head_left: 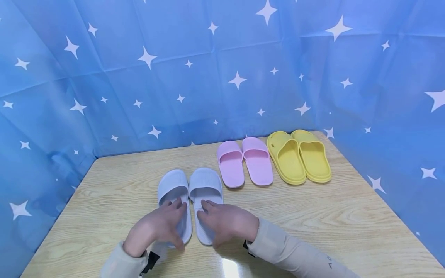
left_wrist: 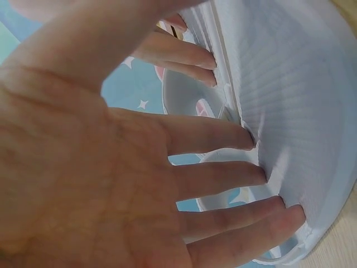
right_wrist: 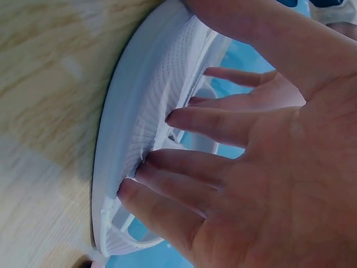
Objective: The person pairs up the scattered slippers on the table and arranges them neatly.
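Note:
Two pale grey slippers stand side by side on the table, toes toward the backdrop: the left slipper and the right slipper. My left hand is over the left slipper, its thumb near the heel. In the left wrist view, the straight, spread fingers have their tips on the ribbed insole. My right hand lies over the right slipper in the same manner, thumb by the heel's outer side. The right wrist view has its fingers extended, fingertips at that insole.
A pair of pink slippers lies behind and to the right on the wooden table. Beside them, farther right, are yellow clogs. A blue star-patterned cloth hangs along the table's back and sides.

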